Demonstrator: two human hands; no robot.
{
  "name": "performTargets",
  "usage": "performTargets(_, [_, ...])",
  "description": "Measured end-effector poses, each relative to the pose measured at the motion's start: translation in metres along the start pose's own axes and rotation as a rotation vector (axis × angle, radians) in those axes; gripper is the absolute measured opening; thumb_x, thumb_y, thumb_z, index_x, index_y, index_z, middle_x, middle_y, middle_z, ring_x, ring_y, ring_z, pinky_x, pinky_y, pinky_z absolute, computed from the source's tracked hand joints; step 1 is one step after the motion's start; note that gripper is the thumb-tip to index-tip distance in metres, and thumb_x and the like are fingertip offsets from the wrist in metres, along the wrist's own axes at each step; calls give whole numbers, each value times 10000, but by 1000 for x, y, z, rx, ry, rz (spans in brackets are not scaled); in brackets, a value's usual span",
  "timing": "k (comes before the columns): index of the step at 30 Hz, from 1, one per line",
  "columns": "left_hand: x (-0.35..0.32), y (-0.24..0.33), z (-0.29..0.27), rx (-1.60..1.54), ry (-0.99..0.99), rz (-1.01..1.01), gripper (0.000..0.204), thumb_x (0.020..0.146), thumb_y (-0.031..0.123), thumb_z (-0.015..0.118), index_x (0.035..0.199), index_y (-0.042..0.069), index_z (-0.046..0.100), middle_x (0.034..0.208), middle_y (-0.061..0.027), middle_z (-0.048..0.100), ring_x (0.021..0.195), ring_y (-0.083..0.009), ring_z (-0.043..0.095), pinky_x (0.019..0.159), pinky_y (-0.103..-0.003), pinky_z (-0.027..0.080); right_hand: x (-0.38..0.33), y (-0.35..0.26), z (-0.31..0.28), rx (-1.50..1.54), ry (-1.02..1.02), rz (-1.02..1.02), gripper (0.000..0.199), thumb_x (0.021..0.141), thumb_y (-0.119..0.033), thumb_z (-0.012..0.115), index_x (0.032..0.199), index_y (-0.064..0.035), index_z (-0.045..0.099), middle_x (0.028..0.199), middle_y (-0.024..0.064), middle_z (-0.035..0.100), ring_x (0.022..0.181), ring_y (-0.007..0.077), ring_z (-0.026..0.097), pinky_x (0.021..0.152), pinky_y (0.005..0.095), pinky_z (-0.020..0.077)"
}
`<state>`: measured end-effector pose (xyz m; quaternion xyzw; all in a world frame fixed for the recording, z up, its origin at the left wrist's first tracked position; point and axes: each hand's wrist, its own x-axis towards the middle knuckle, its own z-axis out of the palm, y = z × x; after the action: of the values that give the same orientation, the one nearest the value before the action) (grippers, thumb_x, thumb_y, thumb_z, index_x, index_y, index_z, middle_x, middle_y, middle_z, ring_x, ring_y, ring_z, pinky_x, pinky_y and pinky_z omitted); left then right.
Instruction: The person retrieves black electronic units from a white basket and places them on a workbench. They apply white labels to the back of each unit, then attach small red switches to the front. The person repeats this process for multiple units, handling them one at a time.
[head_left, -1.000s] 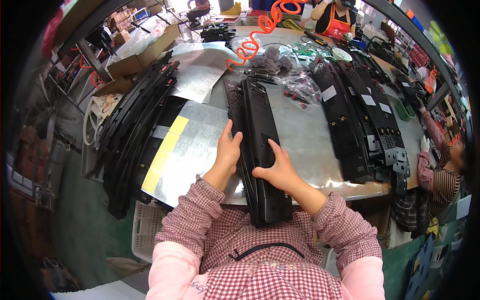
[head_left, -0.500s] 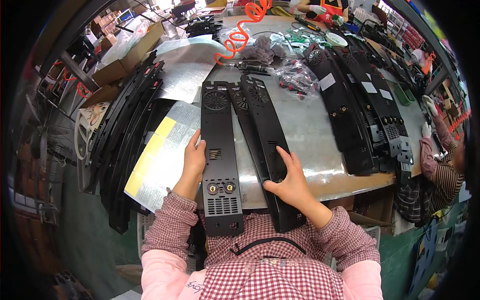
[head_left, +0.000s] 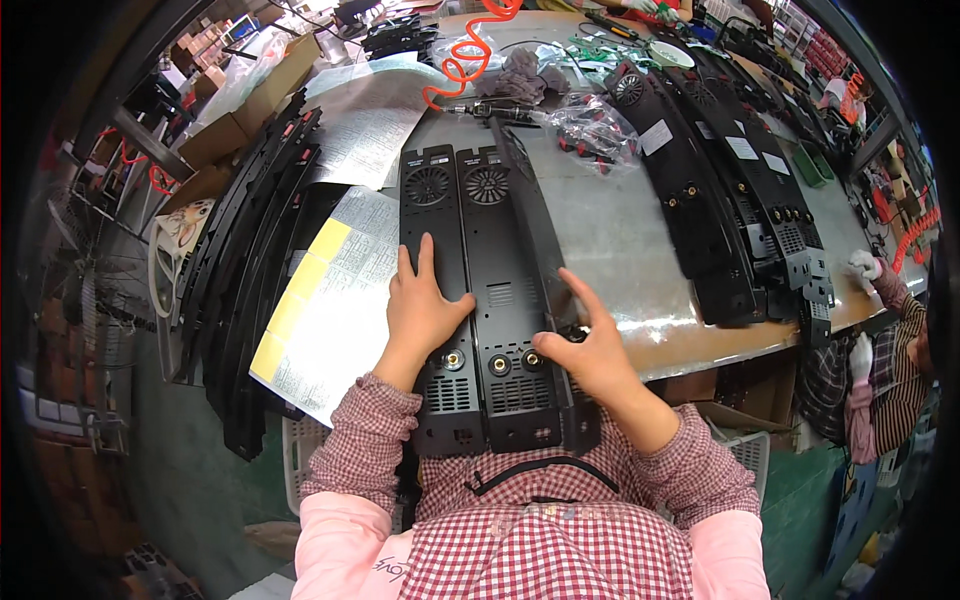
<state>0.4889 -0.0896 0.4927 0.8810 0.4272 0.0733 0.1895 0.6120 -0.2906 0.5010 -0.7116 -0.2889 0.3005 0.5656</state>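
Observation:
Two long black perforated panels lie side by side in front of me: a left panel and a middle panel. Each has a round fan-like grille at its far end, and brass-coloured round fittings and slots near me. My left hand rests spread over the left panel, its thumb reaching the seam between the two. A third black panel stands tilted on its edge along the middle panel's right side. My right hand grips it, thumb on the inner side and fingers around the outer side.
Yellow-and-white printed sheets lie left of the panels, beside stacked black strips. More black panels are stacked at right. Beyond are a power screwdriver on an orange coiled hose and a plastic bag. Co-workers' hands show at the far edge and right.
My left hand has moved from the left panel's outer edge onto its top. The middle panel now lies flat beside the left one, and my right hand has tipped the third panel up.

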Motion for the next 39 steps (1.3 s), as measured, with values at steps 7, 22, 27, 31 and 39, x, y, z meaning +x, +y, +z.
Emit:
performTargets(7, [14, -30, 4, -547, 196, -19, 1041, 649, 194, 784, 1537, 24, 269, 1451, -277, 396, 1349, -407, 421, 1114, -428, 373, -27, 16, -34, -695, 175, -198, 748, 672, -258, 784, 1376, -154, 554, 1458, 292, 399, 1321, 462, 430, 1079, 518, 376])
performTargets(22, [-45, 82, -45, -1236, 58, 67, 889, 750, 58, 765, 1508, -5, 305, 1467, -238, 385, 1179, -258, 571, 924, -347, 529, -26, 22, -21, -588, 155, -406, 540, 926, -350, 668, 1377, -73, 559, 1451, 243, 461, 1367, 406, 412, 1105, 537, 326])
performTargets(27, [-42, 120, 6, -995, 142, 327, 887, 794, 114, 772, 1521, 16, 275, 1417, -205, 424, 1228, -283, 507, 1000, -371, 454, -35, -25, -27, 388, -141, -155, 676, 923, -61, 631, 1513, 23, 310, 1454, 241, 453, 1356, 296, 447, 1129, 398, 354])
performTargets(31, [-50, 127, 13, -1012, 34, 335, 696, 918, 288, 680, 1470, -3, 372, 1487, -224, 394, 1400, -389, 365, 1125, -449, 348, -45, -22, -81, 160, 35, -311, 622, 912, 38, 535, 1488, 91, 308, 1482, 226, 434, 1394, 255, 414, 1146, 338, 323])
performTargets(39, [15, 97, 99, 38, -9, 922, 485, 983, 456, 507, 1350, 145, 564, 1520, -106, 424, 1470, -406, 238, 1148, -655, 173, -93, -8, -133, 84, 122, -174, 589, 932, 20, 532, 1487, 76, 344, 1444, 200, 491, 1279, 210, 529, 1073, 309, 405])
